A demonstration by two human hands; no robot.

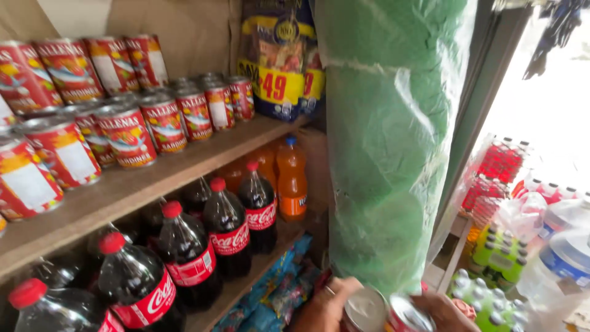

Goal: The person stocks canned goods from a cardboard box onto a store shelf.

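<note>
Because each hand closes its fingers on one tin, left hand (322, 307) on the silver-topped tin (364, 310), right hand (439, 310) on the red tin (407, 316), either could slip.

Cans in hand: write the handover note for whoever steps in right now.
Left hand: grips a silver-topped can at the bottom edge of the view.
Right hand: holds a second red-labelled can beside it.
Upper wooden shelf: rows of matching red cans, some stacked.
Shelf below: dark soda bottles and orange soda bottles.
Done: two cans in hand. Left: both are not yet on any shelf.
</note>
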